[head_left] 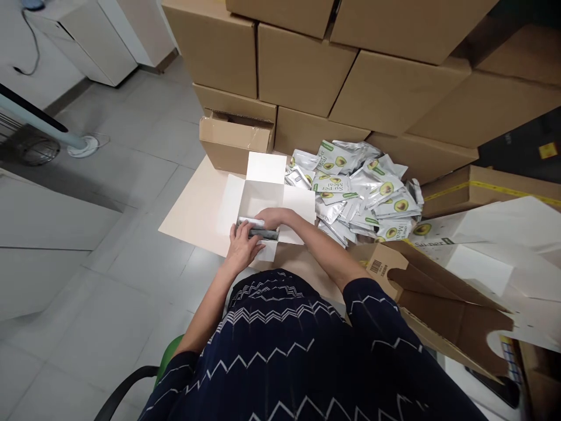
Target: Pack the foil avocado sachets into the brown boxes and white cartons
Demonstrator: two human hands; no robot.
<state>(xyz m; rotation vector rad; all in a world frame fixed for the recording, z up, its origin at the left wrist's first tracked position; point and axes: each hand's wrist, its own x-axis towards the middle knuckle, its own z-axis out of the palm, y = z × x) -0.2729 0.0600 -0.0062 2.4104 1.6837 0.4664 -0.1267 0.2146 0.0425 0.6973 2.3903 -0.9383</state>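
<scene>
The small white cardboard carton (267, 202) stands open on a pale flat sheet of cardboard (197, 210), its four flaps spread outward; inside it lies a short stack of silvery foil sachets (262, 233), edges uppermost, near the front wall. The left hand (243, 244) rests over the near end of that stack, fingers curled down on it; the right hand (272, 218) closes on the far end from above, so both hands hold the bundle between them. The sachets look light, thin and slick, likely to fan apart or slide unless pinched across the whole stack at both ends; the carton looks light and easily dented, best taken by its walls, not its flaps. Just beside it to the right sprawls a loose heap of silver sachets printed with avocado halves (359, 187); brown cardboard boxes (302, 70) rise behind.
</scene>
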